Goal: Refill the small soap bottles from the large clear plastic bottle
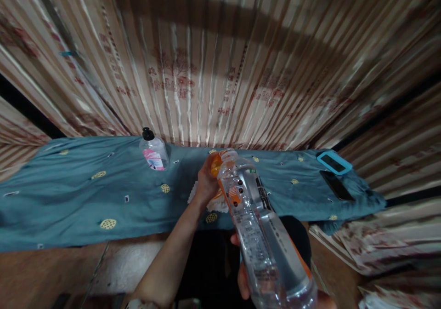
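Observation:
A large clear plastic bottle (pixel 253 235) with a silver-grey and orange label leans away from me, its neck pointing toward the curtain. My right hand (pixel 244 279) is wrapped around its lower part; the bottle hides most of the palm. Beside the bottle's neck, my left hand (pixel 207 178) is closed on a small translucent orange-yellow object (pixel 216 165), partly covered by the fingers, so its kind is unclear. Its edge appears against the neck, but whether they touch I cannot tell. Below both lies a white scalloped-edge cloth (pixel 219 204) with orange on it.
A pump bottle (pixel 154 153) with a black top and pink label stands left on the teal pineapple-print cloth (pixel 138 212). To the right lie a blue-framed device (pixel 334 163) and a dark phone (pixel 336 185). Behind hangs a striped, pleated curtain (pixel 206 70).

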`<state>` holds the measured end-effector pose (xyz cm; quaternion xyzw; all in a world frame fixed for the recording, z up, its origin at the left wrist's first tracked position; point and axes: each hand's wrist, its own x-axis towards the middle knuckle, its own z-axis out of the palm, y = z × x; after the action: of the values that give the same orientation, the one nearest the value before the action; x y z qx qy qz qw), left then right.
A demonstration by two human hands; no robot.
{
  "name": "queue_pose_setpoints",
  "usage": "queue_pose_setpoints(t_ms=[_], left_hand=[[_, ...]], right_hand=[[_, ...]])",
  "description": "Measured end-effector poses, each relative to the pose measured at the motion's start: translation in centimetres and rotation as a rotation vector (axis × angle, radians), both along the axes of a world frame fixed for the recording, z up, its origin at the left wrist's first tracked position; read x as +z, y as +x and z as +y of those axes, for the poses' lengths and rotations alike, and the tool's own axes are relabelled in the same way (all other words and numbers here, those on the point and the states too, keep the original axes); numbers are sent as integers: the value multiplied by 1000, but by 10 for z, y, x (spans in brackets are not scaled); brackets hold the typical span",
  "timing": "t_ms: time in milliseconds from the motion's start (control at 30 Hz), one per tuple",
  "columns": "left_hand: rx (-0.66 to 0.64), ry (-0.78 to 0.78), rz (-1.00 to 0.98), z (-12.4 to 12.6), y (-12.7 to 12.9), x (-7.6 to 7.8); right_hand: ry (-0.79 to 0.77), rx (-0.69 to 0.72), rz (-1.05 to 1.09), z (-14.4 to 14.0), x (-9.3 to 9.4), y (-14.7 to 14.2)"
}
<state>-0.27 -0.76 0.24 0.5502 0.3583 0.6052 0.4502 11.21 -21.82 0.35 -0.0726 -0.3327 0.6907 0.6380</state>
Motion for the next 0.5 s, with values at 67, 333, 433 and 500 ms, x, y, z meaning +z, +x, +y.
queue_pose_setpoints(t_ms=[67,333,433,500], left_hand=[[8,-3,-6,-1,0,2],[0,17,-47,1,-1,-3],[4,5,-47,2,-1,-5],[-8,-4,-40,2,-1,-7]], right_hand=[[-6,20,-11,0,1,0],[-157,3,-81,-13,-1,7],[-190,-46,-290,-10,-3,9],[-191,-68,-372,-7,-10,12]])
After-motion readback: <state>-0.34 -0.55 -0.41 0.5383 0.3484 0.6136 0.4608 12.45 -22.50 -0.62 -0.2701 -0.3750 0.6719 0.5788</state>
